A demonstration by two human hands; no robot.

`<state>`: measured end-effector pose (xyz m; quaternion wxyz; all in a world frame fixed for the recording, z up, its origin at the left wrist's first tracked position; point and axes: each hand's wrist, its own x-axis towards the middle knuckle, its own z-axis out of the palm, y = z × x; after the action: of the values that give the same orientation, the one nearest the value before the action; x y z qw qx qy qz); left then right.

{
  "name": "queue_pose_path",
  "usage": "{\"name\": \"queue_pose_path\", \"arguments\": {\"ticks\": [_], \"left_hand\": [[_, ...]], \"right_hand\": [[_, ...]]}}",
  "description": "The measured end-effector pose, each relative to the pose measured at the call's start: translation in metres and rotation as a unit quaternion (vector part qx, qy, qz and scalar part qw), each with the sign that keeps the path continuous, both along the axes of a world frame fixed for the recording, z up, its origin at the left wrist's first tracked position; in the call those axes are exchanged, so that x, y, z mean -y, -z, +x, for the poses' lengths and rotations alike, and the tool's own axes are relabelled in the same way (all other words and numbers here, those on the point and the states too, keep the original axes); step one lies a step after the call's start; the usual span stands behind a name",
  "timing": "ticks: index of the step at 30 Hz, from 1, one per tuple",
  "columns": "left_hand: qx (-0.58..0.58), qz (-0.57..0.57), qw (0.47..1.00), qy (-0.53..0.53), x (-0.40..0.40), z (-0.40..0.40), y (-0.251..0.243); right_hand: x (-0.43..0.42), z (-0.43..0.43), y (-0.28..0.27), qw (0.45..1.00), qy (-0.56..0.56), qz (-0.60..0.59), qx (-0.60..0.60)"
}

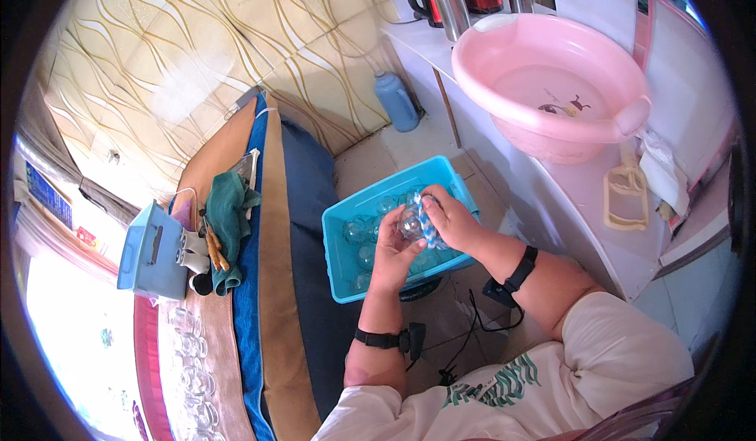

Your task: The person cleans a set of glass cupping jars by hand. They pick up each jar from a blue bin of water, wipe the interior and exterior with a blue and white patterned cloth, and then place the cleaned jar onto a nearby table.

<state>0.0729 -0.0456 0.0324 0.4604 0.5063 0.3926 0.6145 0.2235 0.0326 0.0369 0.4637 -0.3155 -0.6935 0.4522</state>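
Over a turquoise plastic tub (335, 264), my left hand (394, 252) grips a round clear glass jar (409, 223). A blue-and-white cloth (430, 228) is pinched in my right hand (452, 219) and pressed against the jar's right side. Part of the jar is hidden by my fingers and the cloth. Inside the tub lie several more clear glass jars (358, 229), some of them behind my hands.
On the left massage bed, several glass jars (192, 376) stand in a row near a blue box (156, 252) and green cloth (227, 222). A pink basin (502, 110) rests on the right counter beside a beige pistol-grip pump (626, 196). A blue jug (397, 103) stands on the floor.
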Motion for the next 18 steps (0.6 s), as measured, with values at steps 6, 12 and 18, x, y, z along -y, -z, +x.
{"name": "queue_pose_path", "arguments": {"ticks": [6,12,18], "left_hand": [[0.161,-0.134,0.977,0.031,-0.002,0.000,-0.004],[0.051,-0.075,0.996,0.003,-0.001,-0.003,0.000],[0.168,-0.069,0.982,0.052,0.003,-0.008,-0.006]], "right_hand": [[0.011,0.005,-0.014,0.995,0.009,0.079,0.064],[0.001,0.006,-0.008,0.999,-0.048,0.005,-0.015],[-0.008,-0.002,0.006,0.992,-0.102,-0.034,-0.061]]}}
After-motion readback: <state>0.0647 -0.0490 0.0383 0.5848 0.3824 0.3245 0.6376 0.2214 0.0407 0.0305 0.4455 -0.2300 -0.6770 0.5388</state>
